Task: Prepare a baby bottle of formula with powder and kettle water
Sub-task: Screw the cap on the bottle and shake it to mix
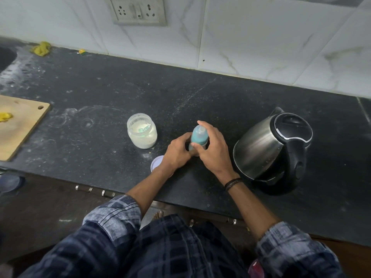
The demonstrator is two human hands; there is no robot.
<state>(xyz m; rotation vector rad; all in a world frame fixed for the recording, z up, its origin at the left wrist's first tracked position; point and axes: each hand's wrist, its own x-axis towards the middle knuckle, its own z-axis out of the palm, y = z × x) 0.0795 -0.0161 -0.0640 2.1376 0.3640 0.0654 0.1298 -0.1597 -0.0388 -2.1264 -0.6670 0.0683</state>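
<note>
The right hand (212,151) curls round the baby bottle's teal cap (198,135); the left hand (178,151) grips the baby bottle (197,144) lower down, upright on the bench (100,93). Right of the baby bottle stands the kettle (273,149), left the open powder jar (142,130), its lid (157,164) nearer.

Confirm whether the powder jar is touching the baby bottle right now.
Apart. The head view shows a strip of bare black counter between the powder jar and the baby bottle.
</note>
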